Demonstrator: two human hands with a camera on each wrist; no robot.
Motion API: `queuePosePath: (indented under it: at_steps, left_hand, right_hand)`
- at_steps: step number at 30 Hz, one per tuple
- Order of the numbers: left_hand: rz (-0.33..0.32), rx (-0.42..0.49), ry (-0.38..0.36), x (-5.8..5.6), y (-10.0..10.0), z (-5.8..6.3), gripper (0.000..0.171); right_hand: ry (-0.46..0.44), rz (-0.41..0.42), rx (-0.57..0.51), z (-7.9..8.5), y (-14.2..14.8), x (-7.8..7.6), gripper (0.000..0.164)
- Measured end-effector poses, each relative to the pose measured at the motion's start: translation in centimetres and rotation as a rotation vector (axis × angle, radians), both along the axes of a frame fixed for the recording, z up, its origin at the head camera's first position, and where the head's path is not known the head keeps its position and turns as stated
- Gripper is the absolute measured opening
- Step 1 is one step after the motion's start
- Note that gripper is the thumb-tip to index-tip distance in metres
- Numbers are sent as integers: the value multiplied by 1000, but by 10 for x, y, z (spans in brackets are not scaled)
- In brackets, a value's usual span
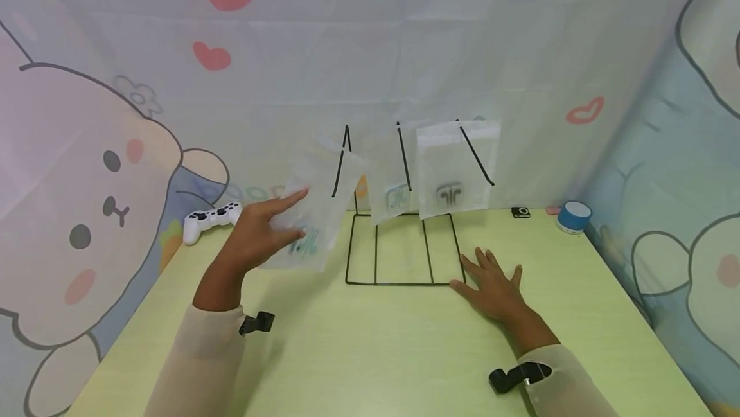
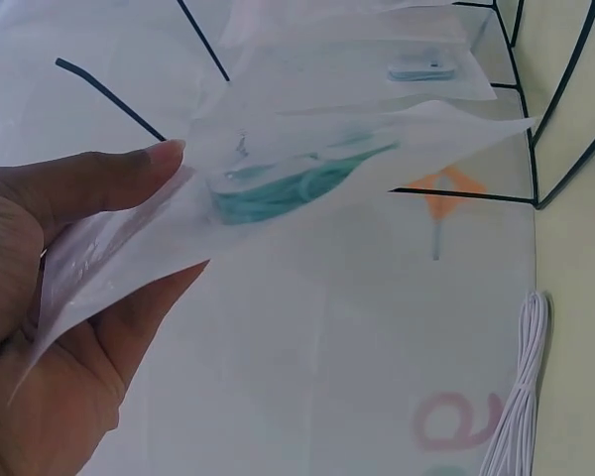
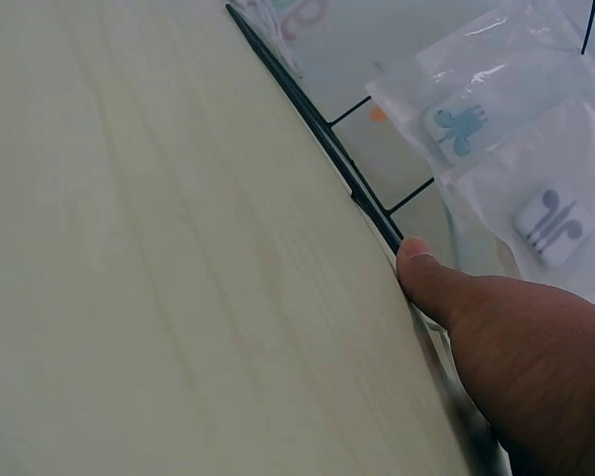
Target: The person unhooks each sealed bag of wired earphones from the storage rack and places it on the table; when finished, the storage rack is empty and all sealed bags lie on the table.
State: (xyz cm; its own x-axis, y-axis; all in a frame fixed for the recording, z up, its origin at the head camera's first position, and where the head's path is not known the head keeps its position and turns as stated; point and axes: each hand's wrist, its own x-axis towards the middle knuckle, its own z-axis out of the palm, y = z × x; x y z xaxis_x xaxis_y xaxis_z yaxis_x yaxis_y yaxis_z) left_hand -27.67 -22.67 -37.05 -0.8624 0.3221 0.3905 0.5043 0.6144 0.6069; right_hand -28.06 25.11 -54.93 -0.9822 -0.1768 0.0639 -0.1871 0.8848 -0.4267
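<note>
A clear plastic bag (image 2: pixel 307 149) with a teal, coiled cable-like item inside hangs at the left hook of a black wire rack (image 1: pixel 405 284). My left hand (image 1: pixel 260 227) holds the bag by its outer side, thumb to the front and fingers partly hidden behind it. Two more bags hang from the rack: a middle bag (image 1: pixel 390 205) with a light-blue item, and a right bag (image 1: pixel 457 173) with white-cased earphones (image 3: pixel 553 226). At the rack base's front right corner, my right hand (image 1: pixel 491 282) lies with spread fingers, its thumb touching the bar.
Behind my left hand sits a white game controller (image 1: pixel 211 216). A white cable bundle (image 2: pixel 521 387) lies near the rack. At the back right are a small black music player (image 1: pixel 520 212), a pink item (image 1: pixel 553 210) and a blue-and-white cylinder (image 1: pixel 574 216). A printed curtain (image 1: pixel 370 51) hangs behind.
</note>
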Motion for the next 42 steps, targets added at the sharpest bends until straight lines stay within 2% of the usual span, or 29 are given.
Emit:
queuePosePath:
  at_steps: [5, 11, 14, 19, 23, 29, 36, 42]
  left_hand:
    - [-5, -26, 22, 9, -6, 0, 77]
    - [-45, -20, 26, 18, -9, 3, 76]
    - [-32, 2, 0, 19, -10, 0, 76]
    - [6, 39, -79, 16, -12, -14, 69]
    - [-40, 49, -120, 12, -9, -22, 65]
    - [-132, 42, -150, 7, -1, -29, 70]
    - [-138, 69, -210, 12, 5, -32, 70]
    - [-152, 82, -170, 17, 9, -38, 68]
  right_hand:
    - [-4, 1, 3, -1, -1, -1, 84]
    - [-4, -4, 2, 1, -2, 0, 84]
    - [-4, -5, -2, 1, -2, 1, 83]
    - [-3, 0, -10, 2, -2, 2, 83]
    - [2, -2, -10, 2, -2, 2, 83]
    - [2, 0, -6, 0, -2, 2, 83]
    - [5, 8, -12, -2, -1, 1, 83]
    - [6, 7, -4, -3, 0, 0, 83]
